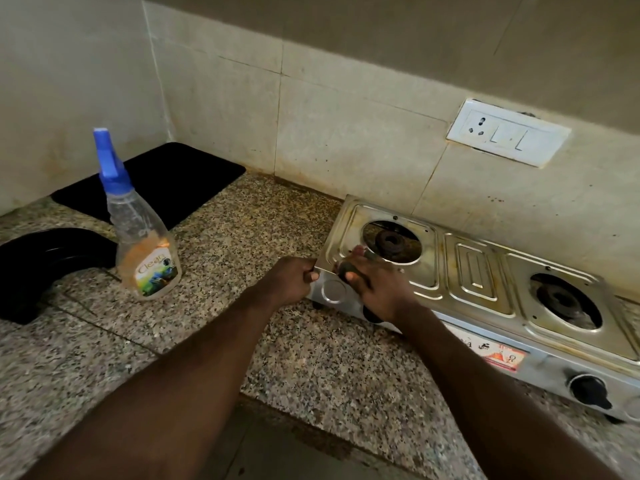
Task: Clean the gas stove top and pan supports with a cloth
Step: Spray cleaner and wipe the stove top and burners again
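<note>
Your left hand [294, 280] grips one stove [481, 275] corner, right hand [377, 294] clutches one dark pad [348, 270]; two burners [391, 241] [562, 301], one spray bottle [145, 237] mid-left.

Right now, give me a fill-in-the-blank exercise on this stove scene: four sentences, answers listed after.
1. The spray bottle on the counter has a ____ nozzle.
2. The stove has ____ burners.
3. The left hand grips the stove's near ____ corner, while the right hand holds a dark cloth on top.
4. The switch plate is on the ____.
Missing words: blue, two, left, wall.
</note>
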